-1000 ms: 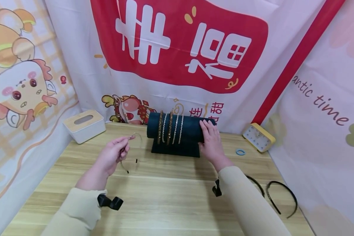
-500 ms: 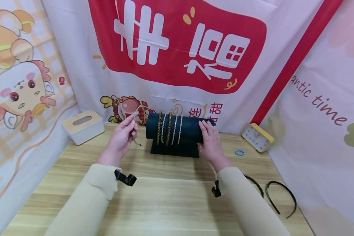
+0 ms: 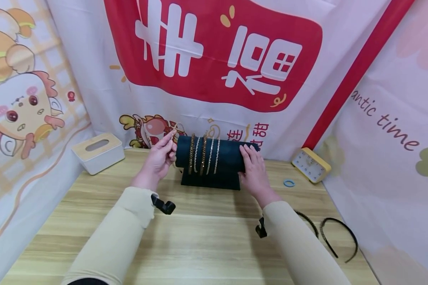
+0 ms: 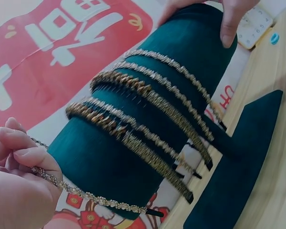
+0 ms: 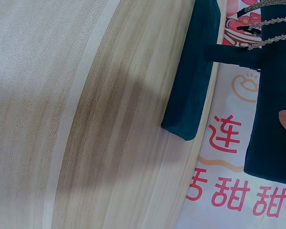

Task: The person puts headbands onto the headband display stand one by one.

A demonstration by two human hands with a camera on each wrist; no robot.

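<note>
In the head view, a dark green velvet display stand [image 3: 232, 158] with a horizontal roll stands at the table's back. Several headbands [image 4: 164, 109], some beaded silver and some brown-gold, are fitted over its left half. My left hand [image 3: 157, 160] pinches a thin beaded headband [image 4: 105, 200] at the roll's left end. The left wrist view shows this headband around the end of the roll, its black tip pointing to the table side. My right hand [image 3: 255, 172] grips the roll's right end, fingers over the top and thumb on the near side.
A white tissue box [image 3: 98, 154] with a wooden lid stands at back left. At right are a yellow alarm clock [image 3: 311, 165], a small blue ring [image 3: 289, 183] and a black headband [image 3: 356, 238], with another partly behind my right sleeve. Printed cloths hang behind and at both sides.
My left hand has moved right and up with the beaded headband, from the table's left part to the roll's left end. The right hand has stayed on the roll.
</note>
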